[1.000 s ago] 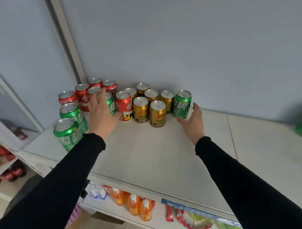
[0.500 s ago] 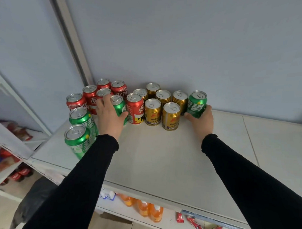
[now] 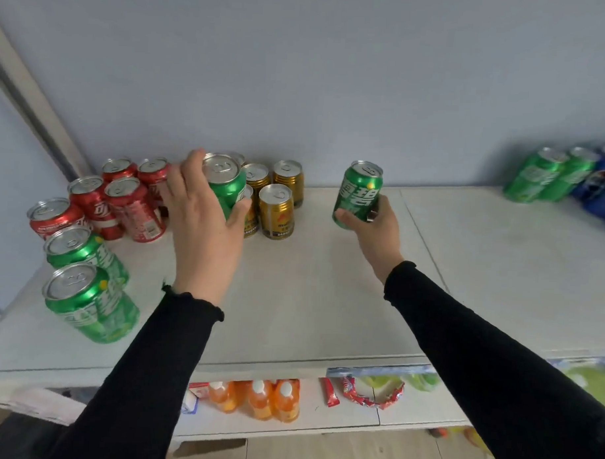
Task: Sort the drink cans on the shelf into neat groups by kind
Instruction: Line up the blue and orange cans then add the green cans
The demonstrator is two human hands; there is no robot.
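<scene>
My left hand [image 3: 205,226] grips a green can [image 3: 227,185], lifted in front of the gold cans [image 3: 277,211] at the back of the white shelf [image 3: 309,298]. Out to the right, my right hand [image 3: 376,228] holds a second green can [image 3: 359,195] above the shelf, tilted slightly. Several red cans [image 3: 130,209] stand at the back left. Two green cans [image 3: 89,301] stand at the front left corner. More green cans [image 3: 550,176] and blue cans [image 3: 604,188] lie at the far right against the wall.
The grey wall [image 3: 334,76] runs right behind the cans. A lower shelf holds orange bottles [image 3: 257,399] and red snack wrappers [image 3: 371,393]. The shelf's front edge [image 3: 289,362] runs under my forearms.
Both hands have lifted their green cans off the shelf. The right can has moved away from the gold group toward the right. The camera now shows more of the shelf's right end.
</scene>
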